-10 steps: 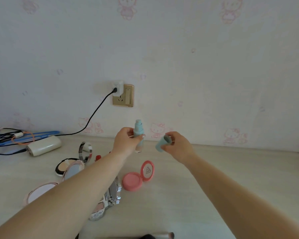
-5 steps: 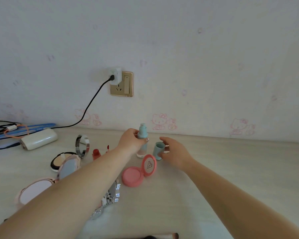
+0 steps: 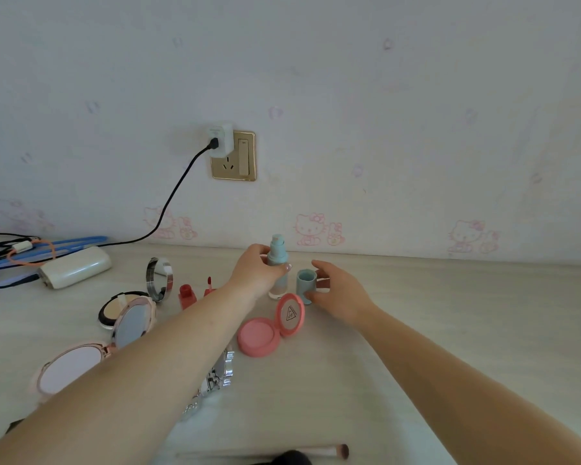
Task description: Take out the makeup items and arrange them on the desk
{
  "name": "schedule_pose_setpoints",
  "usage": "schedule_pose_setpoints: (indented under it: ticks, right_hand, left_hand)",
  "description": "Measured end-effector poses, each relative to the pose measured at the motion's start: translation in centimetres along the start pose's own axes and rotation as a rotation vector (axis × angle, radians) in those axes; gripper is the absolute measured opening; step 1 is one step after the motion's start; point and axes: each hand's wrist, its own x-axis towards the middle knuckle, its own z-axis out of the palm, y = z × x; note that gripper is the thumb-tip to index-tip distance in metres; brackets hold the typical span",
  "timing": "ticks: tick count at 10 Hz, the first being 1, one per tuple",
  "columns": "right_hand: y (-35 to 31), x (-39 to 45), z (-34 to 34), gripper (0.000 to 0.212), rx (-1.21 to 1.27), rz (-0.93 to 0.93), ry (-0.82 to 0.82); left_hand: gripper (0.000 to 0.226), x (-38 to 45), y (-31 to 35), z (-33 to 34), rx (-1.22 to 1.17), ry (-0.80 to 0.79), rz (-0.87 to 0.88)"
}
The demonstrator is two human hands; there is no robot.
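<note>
A pale blue pump bottle (image 3: 277, 250) stands upright on the desk (image 3: 433, 330) near the wall, and my left hand (image 3: 254, 273) grips its body from the left. Just to its right stands the bottle's blue cap (image 3: 305, 283), mouth up. My right hand (image 3: 344, 293) curls round the cap, with the thumb at its base. An open pink blush compact (image 3: 264, 335) lies in front of both.
Left of my arm lie a powder compact (image 3: 113, 310), a pink mirror compact (image 3: 67, 369), a round mirror (image 3: 160, 278), a red lip tint (image 3: 186, 295) and a silver compact (image 3: 220, 372). A brush (image 3: 319, 451) lies near me. A power bank (image 3: 74, 268) and cables sit far left.
Both hands have come down from mid-air to the desk. The bottle and its cap now stand on the surface side by side.
</note>
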Motion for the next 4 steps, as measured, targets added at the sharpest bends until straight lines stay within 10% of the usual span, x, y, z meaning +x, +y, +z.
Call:
schedule_pose_setpoints:
  ticks: [4]
  right_hand:
    - [-0.3,-1.3,-1.5,0.064,0.121,0.039,0.106]
  left_hand:
    - [0.068,-1.3,1.6,-1.4,-0.149,0.026,0.019]
